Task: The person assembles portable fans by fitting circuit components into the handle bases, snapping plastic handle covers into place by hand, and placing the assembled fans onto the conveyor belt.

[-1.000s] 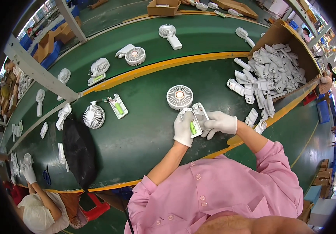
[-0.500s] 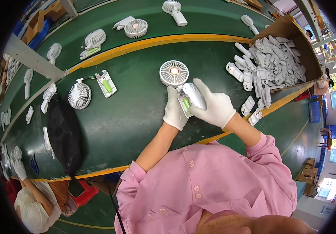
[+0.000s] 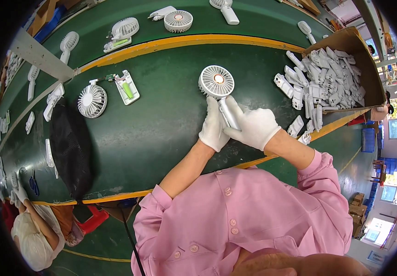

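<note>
Both my gloved hands grip a white handheld fan (image 3: pixel 216 81) by its handle, its round grille pointing away from me over the green workbench (image 3: pixel 157 133). My left hand (image 3: pixel 213 128) is closed along the handle's left side. From the right, my right hand (image 3: pixel 255 126) is closed on the handle, thumb and fingers pressing the white shell. The shell covers the inside of the handle. To the left lies another fan (image 3: pixel 92 100), wired to an opened handle half (image 3: pixel 127 88) with a green battery in it.
A cardboard box (image 3: pixel 371 73) at the right spills many white handle shells (image 3: pixel 332 76) onto the bench. A black mesh bag (image 3: pixel 72 152) lies left. Behind the yellow edge are more fans (image 3: pixel 178 21). A co-worker (image 3: pixel 37 230) sits at lower left; blue scissors (image 3: pixel 33 183) lie nearby.
The white shell, tilted over the exposed green battery before, now lies against the handle and hides it. My hands have come together around the handle. The whole view has shifted slightly.
</note>
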### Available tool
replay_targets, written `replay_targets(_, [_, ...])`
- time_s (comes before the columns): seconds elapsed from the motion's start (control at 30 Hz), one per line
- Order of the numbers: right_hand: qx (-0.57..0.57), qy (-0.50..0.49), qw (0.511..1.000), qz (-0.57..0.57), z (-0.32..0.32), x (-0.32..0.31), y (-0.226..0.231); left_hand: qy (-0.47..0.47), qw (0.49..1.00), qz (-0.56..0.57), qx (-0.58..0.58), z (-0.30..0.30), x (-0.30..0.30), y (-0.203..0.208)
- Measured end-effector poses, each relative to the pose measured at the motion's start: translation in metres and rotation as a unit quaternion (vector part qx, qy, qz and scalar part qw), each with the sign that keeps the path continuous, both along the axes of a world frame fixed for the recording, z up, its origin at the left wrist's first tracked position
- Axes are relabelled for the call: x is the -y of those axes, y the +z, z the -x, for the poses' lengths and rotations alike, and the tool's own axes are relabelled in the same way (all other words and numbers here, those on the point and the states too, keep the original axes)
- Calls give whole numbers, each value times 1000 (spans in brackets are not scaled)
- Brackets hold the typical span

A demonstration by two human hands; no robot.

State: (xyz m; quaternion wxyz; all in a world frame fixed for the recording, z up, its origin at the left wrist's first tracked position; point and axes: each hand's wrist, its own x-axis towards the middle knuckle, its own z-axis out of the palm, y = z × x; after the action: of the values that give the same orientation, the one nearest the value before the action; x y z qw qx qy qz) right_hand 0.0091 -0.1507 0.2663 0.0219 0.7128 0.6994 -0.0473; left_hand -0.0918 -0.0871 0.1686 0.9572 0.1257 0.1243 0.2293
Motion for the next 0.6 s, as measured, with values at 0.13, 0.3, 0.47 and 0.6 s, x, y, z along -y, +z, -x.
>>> replay_targets(0.13, [3, 55, 998, -29, -7, 4, -12, -1, 1000, 19, 7, -1, 2, -13])
replay_targets(0.3, [22, 44, 997, 60, -4, 6, -17, 41, 982, -164, -89, -3, 7, -2])
replay_targets(0.47, [-15, 47, 999, 20, -7, 18, -23, 74, 970, -192, -130, -4, 15, 5])
replay_targets(0.6, [-72, 17, 997, 1, -8, 23, -28, 183, 891, -408, -84, -20, 11, -37])
